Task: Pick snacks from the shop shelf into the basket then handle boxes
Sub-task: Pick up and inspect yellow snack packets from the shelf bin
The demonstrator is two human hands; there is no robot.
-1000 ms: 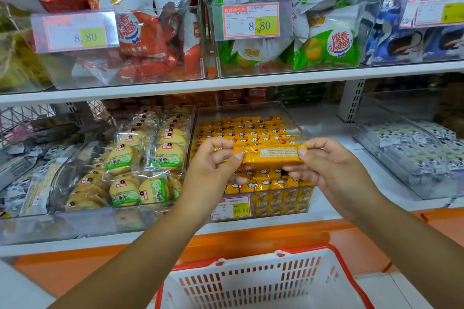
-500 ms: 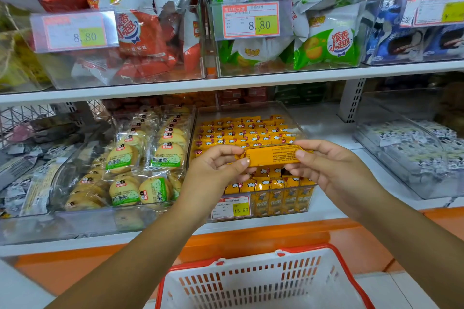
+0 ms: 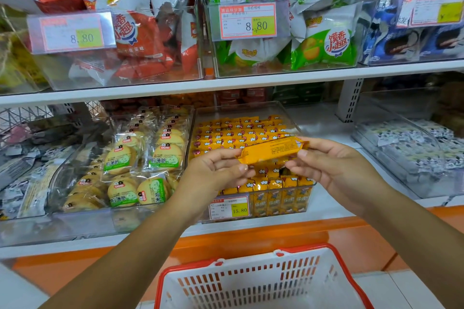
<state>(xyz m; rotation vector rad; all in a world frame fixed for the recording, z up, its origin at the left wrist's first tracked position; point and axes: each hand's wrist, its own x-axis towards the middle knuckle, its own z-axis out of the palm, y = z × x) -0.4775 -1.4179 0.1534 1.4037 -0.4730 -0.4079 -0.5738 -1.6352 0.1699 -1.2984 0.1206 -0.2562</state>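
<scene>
Now left grip [image 3: 213, 175], right grip [image 3: 336, 168] pinch orange snack pack [image 3: 271, 149] ends; bin tag [image 3: 229, 208] reads 15.80.

White shelf boards [image 3: 276, 75], orange plinth [image 3: 251, 236], perhaps tiled floor [image 3: 406, 288]
</scene>
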